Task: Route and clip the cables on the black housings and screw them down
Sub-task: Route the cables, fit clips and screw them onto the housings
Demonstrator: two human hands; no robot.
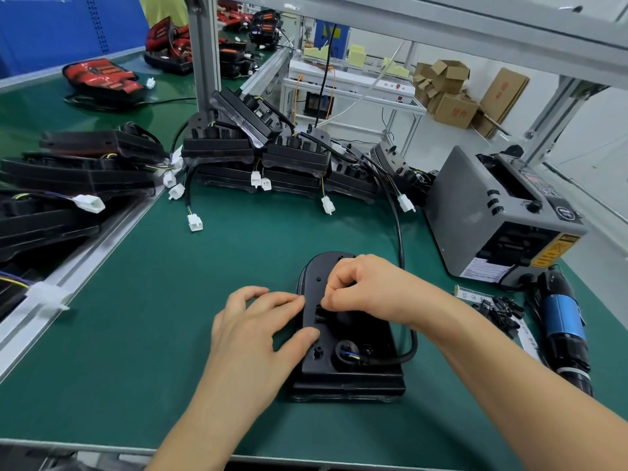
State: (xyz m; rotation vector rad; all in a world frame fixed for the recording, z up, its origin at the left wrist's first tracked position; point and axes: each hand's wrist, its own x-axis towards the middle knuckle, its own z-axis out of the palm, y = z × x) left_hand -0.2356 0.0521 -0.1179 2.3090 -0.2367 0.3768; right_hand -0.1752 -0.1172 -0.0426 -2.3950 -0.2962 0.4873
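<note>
One black housing (pixel 343 365) on the green bench (pixel 153 317), close to the front edge and right of centre, with both hands on it. The left hand (pixel 251 331) steadies its left side, index fingertip against the rim, thumb flat on top, fingers loose and clamping nothing. The right hand (pixel 367 290) is curled over the middle, thumb tight against index; I can't tell whether anything sits between them. One black cable (pixel 394 361) leaves the round socket near the front, loops past the right side and runs toward the far edge. There, more housings (pixel 221 149) sit in stacks, too overlapped to count, and at least seven white connectors (pixel 195 222) dangle. At the right edge are one grey tape dispenser (pixel 475 215), one blue-and-black screwdriver (pixel 562 321) lying flat, and one heap of small black clips (pixel 501 309) just beside it.
</note>
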